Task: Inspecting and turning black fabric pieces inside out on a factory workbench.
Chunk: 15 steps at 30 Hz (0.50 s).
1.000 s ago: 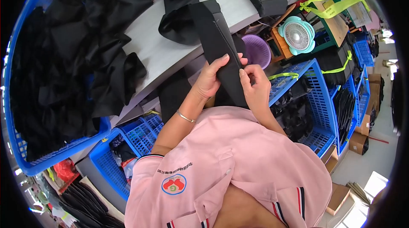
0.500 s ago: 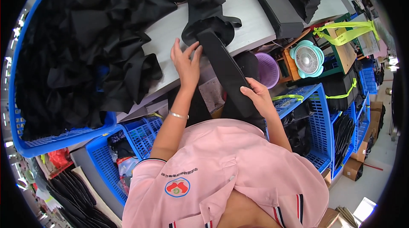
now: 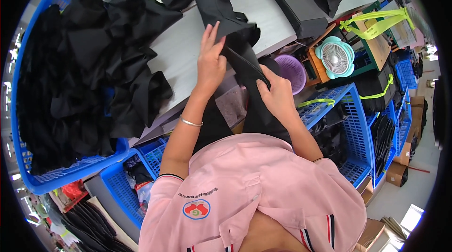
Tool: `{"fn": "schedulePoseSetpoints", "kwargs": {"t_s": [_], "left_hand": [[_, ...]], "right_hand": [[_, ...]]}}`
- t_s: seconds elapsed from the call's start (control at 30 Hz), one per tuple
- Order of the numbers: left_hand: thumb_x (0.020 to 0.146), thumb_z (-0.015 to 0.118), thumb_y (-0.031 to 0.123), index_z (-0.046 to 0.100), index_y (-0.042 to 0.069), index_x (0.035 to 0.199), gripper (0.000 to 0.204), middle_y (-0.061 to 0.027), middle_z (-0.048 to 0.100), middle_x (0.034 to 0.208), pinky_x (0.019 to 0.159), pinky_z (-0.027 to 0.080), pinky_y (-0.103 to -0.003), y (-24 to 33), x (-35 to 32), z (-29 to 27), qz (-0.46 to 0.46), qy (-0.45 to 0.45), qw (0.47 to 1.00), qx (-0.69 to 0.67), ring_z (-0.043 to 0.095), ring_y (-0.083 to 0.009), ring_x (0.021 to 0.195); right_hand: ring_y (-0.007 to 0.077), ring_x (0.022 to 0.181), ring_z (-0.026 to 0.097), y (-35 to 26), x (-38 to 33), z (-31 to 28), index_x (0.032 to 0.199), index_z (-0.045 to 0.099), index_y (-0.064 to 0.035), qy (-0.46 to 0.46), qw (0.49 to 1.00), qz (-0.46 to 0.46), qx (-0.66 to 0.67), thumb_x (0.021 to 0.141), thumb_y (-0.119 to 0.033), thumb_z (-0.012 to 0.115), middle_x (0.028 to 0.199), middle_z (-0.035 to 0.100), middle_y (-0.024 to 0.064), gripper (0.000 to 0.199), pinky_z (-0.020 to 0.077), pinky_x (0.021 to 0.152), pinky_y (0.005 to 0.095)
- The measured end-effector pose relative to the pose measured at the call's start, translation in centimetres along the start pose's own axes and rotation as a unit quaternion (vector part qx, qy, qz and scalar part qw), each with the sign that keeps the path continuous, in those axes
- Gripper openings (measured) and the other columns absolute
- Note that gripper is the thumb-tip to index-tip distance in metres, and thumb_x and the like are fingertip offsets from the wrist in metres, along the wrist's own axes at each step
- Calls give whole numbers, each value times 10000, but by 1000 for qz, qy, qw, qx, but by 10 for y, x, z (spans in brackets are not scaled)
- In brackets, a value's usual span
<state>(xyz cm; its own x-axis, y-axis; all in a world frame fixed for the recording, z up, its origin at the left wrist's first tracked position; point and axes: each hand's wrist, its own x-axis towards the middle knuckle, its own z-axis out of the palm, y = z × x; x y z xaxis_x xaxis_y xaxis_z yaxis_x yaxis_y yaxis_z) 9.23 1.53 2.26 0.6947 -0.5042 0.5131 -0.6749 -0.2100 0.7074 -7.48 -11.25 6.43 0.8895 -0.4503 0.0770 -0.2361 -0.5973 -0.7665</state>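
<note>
A long black fabric piece (image 3: 245, 61) slants from the table edge down toward my lap, its upper end meeting other black cloth. My right hand (image 3: 278, 94) grips its lower part, thumb on top near a seam or edge line. My left hand (image 3: 211, 64) lies beside the upper end, fingers stretched out and touching the dark cloth. Above those fingers, a wider black fabric piece (image 3: 214, 5) lies on the table, partly folded. Where the two pieces meet is hard to make out, black on black.
A large blue basket (image 3: 75, 169) heaped with black fabric pieces (image 3: 89, 59) stands left. Black stacks (image 3: 299, 9) lie on the pale table (image 3: 176, 40). To the right are a purple basket (image 3: 291, 74), a turquoise fan (image 3: 335, 57) and a blue crate (image 3: 360, 134).
My right hand has moved up and left along the long piece, which is now bent rather than flat. My left hand has shifted right, its fingers now over the cloth.
</note>
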Motion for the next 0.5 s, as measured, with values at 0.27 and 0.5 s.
{"fn": "schedulePoseSetpoints", "kwargs": {"t_s": [0.27,0.5], "left_hand": [[717,473,-127,618,47,1315,639,-231,435,1518,1191,294,-402,21,-32,9,46,-148,977,-145,326,-367,1473],[738,541,-144,721,215,1202,614,-1,617,1385,935,556,-323,56,-57,-1,73,-144,985,-53,514,-286,1352]], "right_hand": [[374,682,672,3,4,33,1117,697,-71,54,978,-133,-153,824,-72,656,777,643,169,296,541,589,475],[372,902,698,36,6,38,988,655,57,84,990,-72,88,824,44,561,978,696,248,189,538,745,429]]}}
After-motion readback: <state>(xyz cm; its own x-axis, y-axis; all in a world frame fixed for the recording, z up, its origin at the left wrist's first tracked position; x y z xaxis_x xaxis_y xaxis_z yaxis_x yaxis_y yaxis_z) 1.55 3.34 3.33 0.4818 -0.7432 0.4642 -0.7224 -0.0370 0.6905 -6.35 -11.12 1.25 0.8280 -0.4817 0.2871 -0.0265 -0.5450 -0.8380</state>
